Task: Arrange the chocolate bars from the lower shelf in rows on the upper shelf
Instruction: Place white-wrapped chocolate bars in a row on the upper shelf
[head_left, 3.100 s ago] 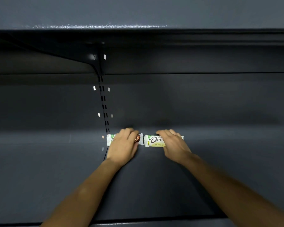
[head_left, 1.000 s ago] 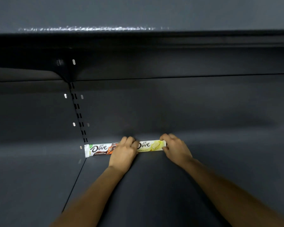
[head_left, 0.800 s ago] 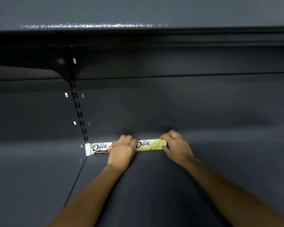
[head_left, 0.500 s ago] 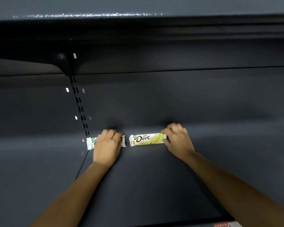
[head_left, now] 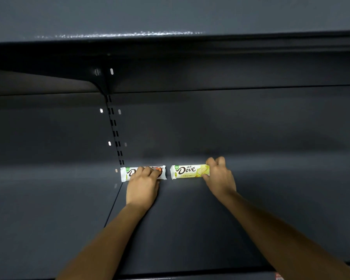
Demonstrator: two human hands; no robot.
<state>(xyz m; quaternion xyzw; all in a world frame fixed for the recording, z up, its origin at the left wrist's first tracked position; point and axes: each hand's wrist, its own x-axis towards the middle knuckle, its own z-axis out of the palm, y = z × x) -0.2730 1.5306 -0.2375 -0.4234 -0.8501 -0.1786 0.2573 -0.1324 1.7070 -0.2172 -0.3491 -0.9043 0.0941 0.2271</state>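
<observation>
Two Dove chocolate bars lie end to end at the back of the dark grey shelf [head_left: 190, 229], with a small gap between them. The left bar [head_left: 125, 174] has a white and orange wrapper and sits beside the slotted upright. My left hand [head_left: 142, 187] rests on top of it, fingers curled over its middle. The right bar [head_left: 188, 171] is white and yellow. My right hand [head_left: 218, 176] grips its right end between thumb and fingers. Both bars lie flat against the back wall.
A slotted upright post [head_left: 114, 130] divides the back panel, and a seam runs forward from it across the shelf. Another shelf's front edge [head_left: 170, 37] overhangs above. A bit of a red price label [head_left: 278, 276] shows at the bottom edge.
Earlier the two bars touched end to end under my left hand. My left hand has slid the orange bar left toward the upright, and a gap has opened between the bars.
</observation>
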